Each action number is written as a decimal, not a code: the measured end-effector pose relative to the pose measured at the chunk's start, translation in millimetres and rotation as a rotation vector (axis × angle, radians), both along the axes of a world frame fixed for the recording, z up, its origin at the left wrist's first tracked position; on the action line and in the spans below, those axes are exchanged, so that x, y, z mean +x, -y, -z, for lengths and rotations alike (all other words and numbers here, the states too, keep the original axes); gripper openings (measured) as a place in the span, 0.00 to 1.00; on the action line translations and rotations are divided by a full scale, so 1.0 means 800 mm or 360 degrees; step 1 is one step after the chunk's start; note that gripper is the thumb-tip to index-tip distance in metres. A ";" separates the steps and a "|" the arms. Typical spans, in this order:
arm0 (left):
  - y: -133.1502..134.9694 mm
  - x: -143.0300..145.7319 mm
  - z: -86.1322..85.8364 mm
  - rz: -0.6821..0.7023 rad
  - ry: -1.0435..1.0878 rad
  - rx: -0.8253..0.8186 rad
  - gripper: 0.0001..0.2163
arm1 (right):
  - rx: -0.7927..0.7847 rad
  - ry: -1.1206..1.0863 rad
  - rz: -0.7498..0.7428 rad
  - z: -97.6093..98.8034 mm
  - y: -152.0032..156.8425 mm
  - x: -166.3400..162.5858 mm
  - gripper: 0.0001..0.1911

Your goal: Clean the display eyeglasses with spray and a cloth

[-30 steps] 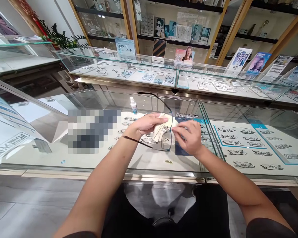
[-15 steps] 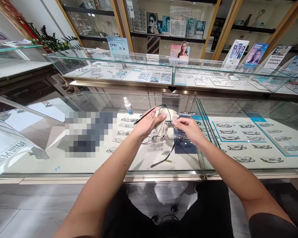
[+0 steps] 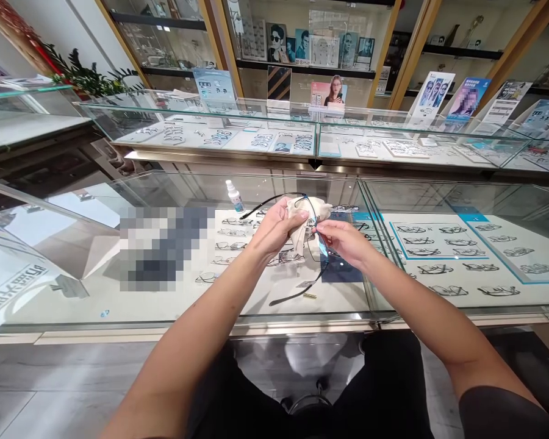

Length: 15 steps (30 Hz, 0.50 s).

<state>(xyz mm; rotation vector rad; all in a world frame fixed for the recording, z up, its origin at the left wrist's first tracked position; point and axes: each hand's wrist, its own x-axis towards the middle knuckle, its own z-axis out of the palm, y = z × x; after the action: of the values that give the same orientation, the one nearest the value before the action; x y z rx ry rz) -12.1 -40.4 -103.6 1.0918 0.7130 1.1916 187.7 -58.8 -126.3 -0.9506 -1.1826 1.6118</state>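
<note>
Above the glass counter, my left hand [image 3: 279, 228] is closed on a cream cleaning cloth [image 3: 322, 210], which it presses around one lens of a pair of eyeglasses [image 3: 326, 259]. The thumb lies on top of the cloth. My right hand [image 3: 345, 239] pinches the frame of these glasses near the bridge with thumb and fingertips. One dark temple arm sticks out to the left past my left hand; the other curves down toward me, with a small tag near it. The lens under the cloth is hidden.
A white spray bottle [image 3: 233, 196] stands on the counter beyond my left hand. Rows of eyeglasses [image 3: 434, 268] lie in the glass display case [image 3: 302, 318]. A dark blue sheet [image 3: 341, 271] is below my right hand. A blurred-out patch [image 3: 165, 250] covers the left part.
The eyeglasses have tilted slightly in my hands, their temple arms shifting a little to the left. Both hands keep their hold. The view has shifted slightly.
</note>
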 end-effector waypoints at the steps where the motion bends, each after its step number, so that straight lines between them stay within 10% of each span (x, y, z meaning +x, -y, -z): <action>1: 0.000 -0.001 -0.001 0.0010 -0.0025 -0.0007 0.29 | -0.0030 -0.0047 -0.0019 0.000 -0.001 0.000 0.20; 15: -0.002 -0.015 -0.005 0.0445 -0.0227 -0.0253 0.21 | -0.0161 -0.0070 -0.0218 0.004 -0.014 0.014 0.23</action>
<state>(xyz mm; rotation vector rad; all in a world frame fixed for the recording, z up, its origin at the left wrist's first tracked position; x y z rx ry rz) -24.0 -38.4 -99.2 1.1087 0.7245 0.8121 198.7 -47.8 -129.4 -0.9095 -1.1666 1.8069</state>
